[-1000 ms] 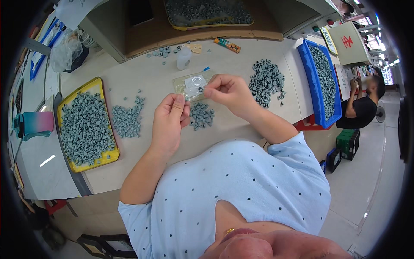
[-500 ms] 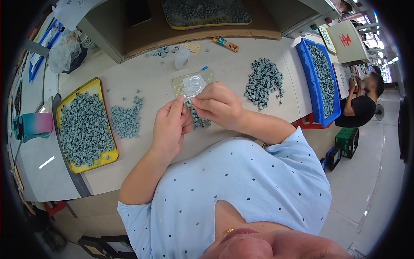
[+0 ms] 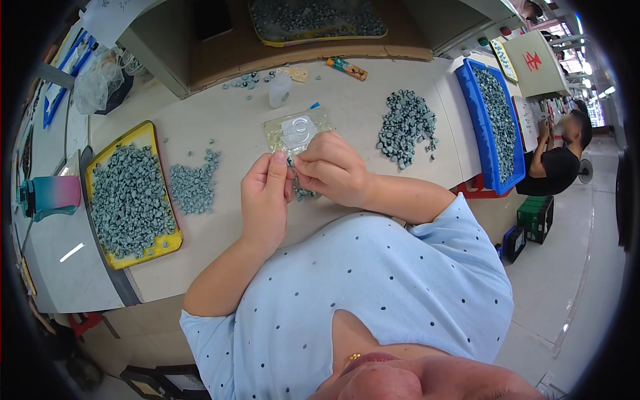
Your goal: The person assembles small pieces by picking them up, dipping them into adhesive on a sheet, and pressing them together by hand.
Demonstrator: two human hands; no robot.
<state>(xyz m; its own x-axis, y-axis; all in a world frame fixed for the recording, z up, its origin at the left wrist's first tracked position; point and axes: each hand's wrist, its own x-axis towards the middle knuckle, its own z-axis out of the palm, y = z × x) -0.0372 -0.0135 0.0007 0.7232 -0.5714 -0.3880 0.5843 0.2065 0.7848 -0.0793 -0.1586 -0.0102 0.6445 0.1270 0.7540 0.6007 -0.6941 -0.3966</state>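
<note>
Small grey-green part: pinched between your left hand and right hand, fingertips together, mid-tabletop. Step judged: fitting/inspecting. Next: steady grip over clear bag.

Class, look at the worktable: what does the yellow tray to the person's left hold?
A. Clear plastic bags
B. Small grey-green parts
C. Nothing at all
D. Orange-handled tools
B. The yellow tray is heaped with small grey-green parts, like the loose pile lying beside it on the table.
</note>
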